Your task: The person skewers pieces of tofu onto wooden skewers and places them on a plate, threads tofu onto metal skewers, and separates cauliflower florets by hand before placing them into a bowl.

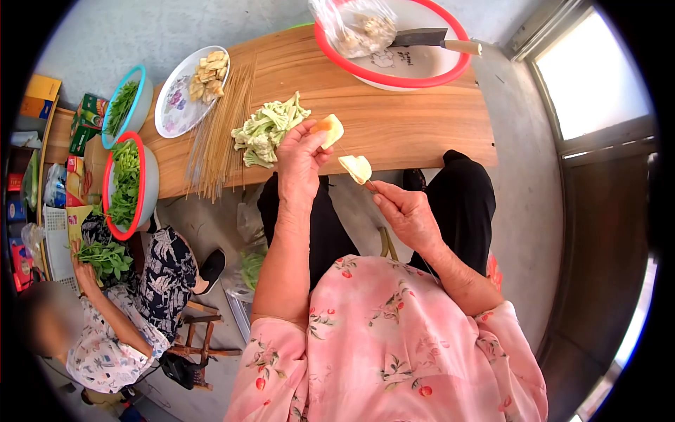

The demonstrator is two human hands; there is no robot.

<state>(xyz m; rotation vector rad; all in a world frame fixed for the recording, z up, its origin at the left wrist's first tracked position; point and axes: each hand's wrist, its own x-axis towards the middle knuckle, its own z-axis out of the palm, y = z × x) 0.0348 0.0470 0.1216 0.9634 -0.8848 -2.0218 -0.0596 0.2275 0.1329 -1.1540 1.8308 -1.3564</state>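
Note:
Between the thumb and fingers of my left hand point(301, 160) is a pale yellow food slice point(330, 129) with a golden patch; its exact kind is unclear. My right hand point(408, 212) pinches a thin skewer point(370, 184), most of which is hidden by the hand. A similar slice point(356, 169) sits on the skewer's upper end, a little apart from the left-hand one. Just beyond my left hand lies a heap of pale green cauliflower pieces point(267, 130). Many loose bamboo skewers point(221, 133) are spread left of it on the wooden table point(408, 123).
An oval plate point(171, 112) holds yellowish chunks point(209, 74). A red-rimmed basin point(422, 74) carries a plastic bag point(355, 28) and a cleaver point(420, 38). Leafy greens fill basins point(149, 183) at left, where a seated person point(116, 323) handles greens point(105, 260).

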